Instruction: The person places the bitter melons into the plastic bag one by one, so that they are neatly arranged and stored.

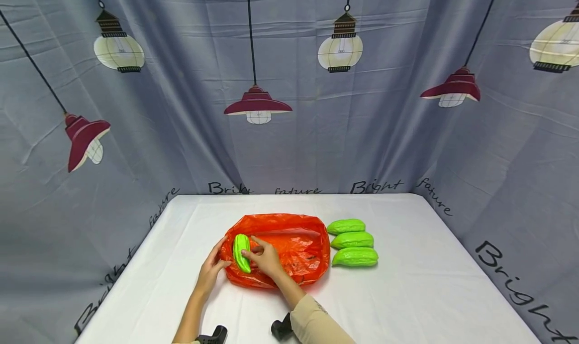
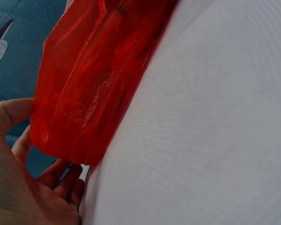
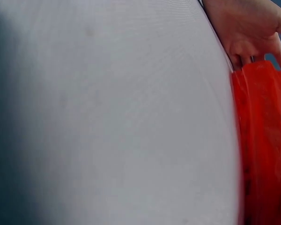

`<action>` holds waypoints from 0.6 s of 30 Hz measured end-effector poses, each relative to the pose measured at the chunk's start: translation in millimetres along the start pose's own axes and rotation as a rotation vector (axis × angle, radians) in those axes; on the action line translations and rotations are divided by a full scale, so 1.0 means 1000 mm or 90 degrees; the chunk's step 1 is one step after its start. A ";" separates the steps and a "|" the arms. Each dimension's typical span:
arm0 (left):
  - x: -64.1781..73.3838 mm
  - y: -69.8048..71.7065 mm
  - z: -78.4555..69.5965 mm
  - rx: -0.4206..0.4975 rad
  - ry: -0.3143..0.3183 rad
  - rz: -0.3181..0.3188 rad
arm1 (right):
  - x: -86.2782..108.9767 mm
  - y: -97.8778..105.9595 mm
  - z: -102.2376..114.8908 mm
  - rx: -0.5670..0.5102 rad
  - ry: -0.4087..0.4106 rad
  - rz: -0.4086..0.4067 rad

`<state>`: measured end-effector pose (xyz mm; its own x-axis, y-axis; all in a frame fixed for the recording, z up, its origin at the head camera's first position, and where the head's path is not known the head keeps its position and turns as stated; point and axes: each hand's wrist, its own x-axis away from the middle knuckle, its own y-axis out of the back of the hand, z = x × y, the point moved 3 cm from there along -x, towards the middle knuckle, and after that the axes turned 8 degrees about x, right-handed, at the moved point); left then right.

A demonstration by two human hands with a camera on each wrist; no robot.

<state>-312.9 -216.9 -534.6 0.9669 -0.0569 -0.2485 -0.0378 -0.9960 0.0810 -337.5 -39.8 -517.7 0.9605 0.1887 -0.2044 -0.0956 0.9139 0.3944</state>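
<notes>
While the green gourd (image 1: 241,245) sits in the left end of the red bag (image 1: 281,222), I judge it light, firm, best held mid-body; the right hand's (image 1: 269,259) thumb touches it, clamping unclear to me, and the left hand's (image 1: 209,268) fingers spread against the flimsy bag.

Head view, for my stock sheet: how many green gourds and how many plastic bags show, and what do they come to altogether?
Green gourds: 4 (one at the right hand, three lying beside the bag)
Red plastic bag: 1
Total: 5
</notes>
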 end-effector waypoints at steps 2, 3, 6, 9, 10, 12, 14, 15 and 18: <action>0.000 0.000 -0.003 0.008 0.001 0.000 | 0.001 0.004 -0.001 -0.001 -0.004 0.002; 0.001 -0.001 -0.006 0.006 -0.001 0.002 | 0.001 0.006 -0.001 0.004 -0.002 0.003; 0.004 -0.004 -0.018 0.005 -0.005 0.006 | 0.002 0.014 -0.003 0.023 0.005 0.010; 0.007 -0.007 -0.029 -0.007 -0.004 0.009 | 0.001 0.022 -0.002 0.034 0.024 0.027; 0.008 -0.007 -0.030 -0.007 0.000 0.008 | 0.000 0.024 0.000 0.033 0.031 0.035; 0.008 -0.007 -0.032 -0.005 0.005 0.005 | -0.002 0.029 0.003 0.030 0.050 0.052; 0.008 -0.007 -0.032 -0.005 0.004 0.004 | -0.004 0.035 0.008 0.030 0.061 0.070; 0.008 -0.007 -0.032 -0.003 0.003 0.004 | -0.005 0.038 0.011 0.032 0.069 0.079; 0.007 -0.007 -0.031 0.004 -0.001 0.008 | -0.005 0.051 0.020 0.038 0.081 0.105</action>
<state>-298.1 -208.1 -507.0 0.9660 -0.0689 -0.2491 -0.0507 -0.9956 0.0786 -341.6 -1.4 -479.2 0.8924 0.3806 -0.2423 -0.2289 0.8448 0.4836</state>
